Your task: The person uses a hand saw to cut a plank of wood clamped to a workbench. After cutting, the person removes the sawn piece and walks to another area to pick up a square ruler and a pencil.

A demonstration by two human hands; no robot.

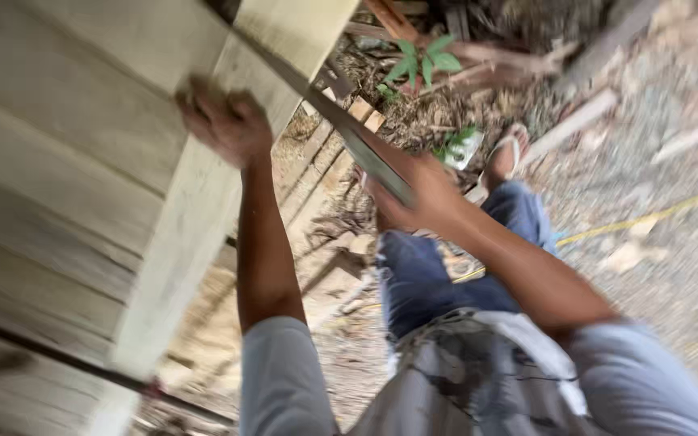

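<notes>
1. Grey sleeves (284, 379) and a patterned cloth at the waist sit closest to the camera, with blue trousers (422, 274) below them and a sandalled foot (510, 149) on the gravelly ground (672, 242).

2. From the sleeves both forearms reach up and away. The left hand (224, 121) is clenched over the edge of a pale wooden plank (195, 218), pinning it in place.

3. That plank runs long from the lower left of the view to the upper middle, lying on a stack of similar pale boards (50, 161) that serves as a worktop.

4. The right hand (414, 198) is closed around the handle end of a handsaw (325, 105); motion blur hides the exact grip.

5. The saw blade is thin, grey and straight. Its long axis slants from the right hand up and to the left, crossing the plank's far end at an angle, so the blade lies above and beyond the left hand, close to it but apart.

6. The left hand is the nearer of the two to the point where blade meets wood; the right hand stays well back, over the knee.

7. Beyond the plank lie wood offcuts, dry litter and a small green plant (426, 60). A yellow cord (648, 218) runs across the ground at the right.
</notes>
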